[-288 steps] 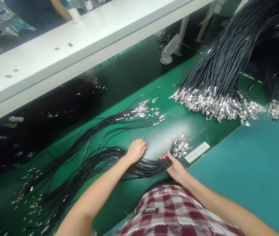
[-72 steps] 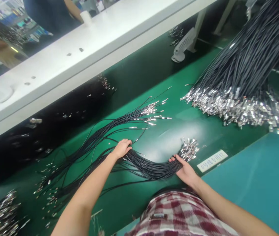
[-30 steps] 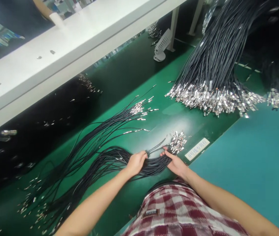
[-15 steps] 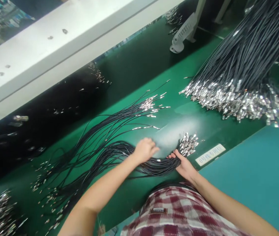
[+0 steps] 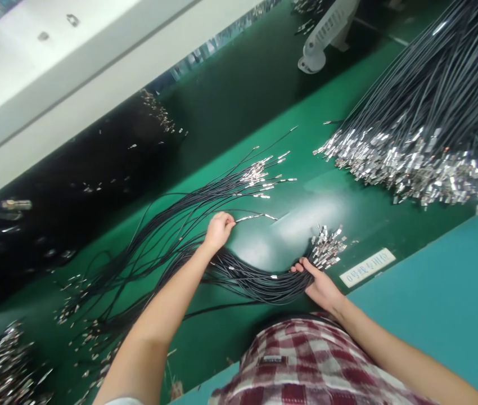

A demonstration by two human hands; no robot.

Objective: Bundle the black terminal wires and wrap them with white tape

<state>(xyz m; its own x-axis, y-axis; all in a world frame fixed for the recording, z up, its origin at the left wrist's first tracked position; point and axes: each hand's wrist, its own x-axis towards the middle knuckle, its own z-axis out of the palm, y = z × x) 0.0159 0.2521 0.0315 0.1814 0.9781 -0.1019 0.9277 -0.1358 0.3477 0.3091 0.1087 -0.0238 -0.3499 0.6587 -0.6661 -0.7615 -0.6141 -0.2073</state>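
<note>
Now the left hand (image 5: 219,229) has moved off the wire bundle (image 5: 260,280) to a loose wire (image 5: 249,217), so the hands are at separate wires; its fingers are narrowed, grip unclear. The right hand (image 5: 322,288) holds the bundle, which curves lengthwise along the desk's (image 5: 217,343) near edge, metal ends (image 5: 327,247) pointing right.

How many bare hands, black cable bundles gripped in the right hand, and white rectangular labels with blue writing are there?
Bare hands: 2 (left hand, right hand)
Gripped black cable bundle: 1
White rectangular label: 1
Total: 4
</note>
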